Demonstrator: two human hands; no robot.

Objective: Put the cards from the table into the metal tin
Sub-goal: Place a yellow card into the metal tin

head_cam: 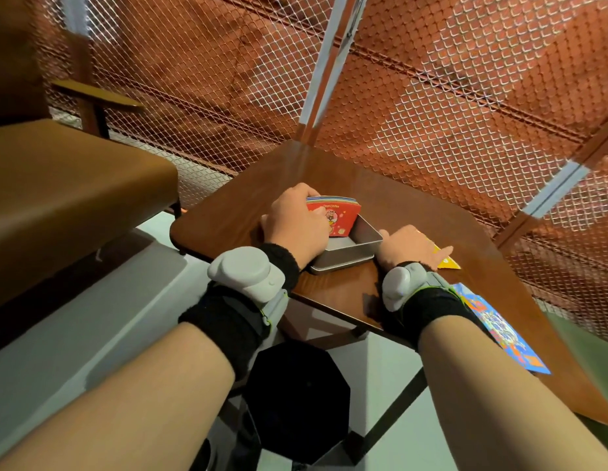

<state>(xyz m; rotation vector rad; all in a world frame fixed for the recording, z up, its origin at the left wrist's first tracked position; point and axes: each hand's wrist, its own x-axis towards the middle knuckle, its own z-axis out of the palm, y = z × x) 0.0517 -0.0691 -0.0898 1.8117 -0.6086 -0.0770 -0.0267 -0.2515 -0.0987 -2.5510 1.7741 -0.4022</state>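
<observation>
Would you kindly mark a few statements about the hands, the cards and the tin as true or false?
1. The left hand grips a stack of cards. True.
2. That stack lies flat on the table, far from the tin. False: it stands on edge at the tin.
3. The right hand rests on a yellow card. True.
4. The tin is closed. False: it is open.
5. The blue sheet lies on the chair. False: it lies on the table, by the right forearm.
</observation>
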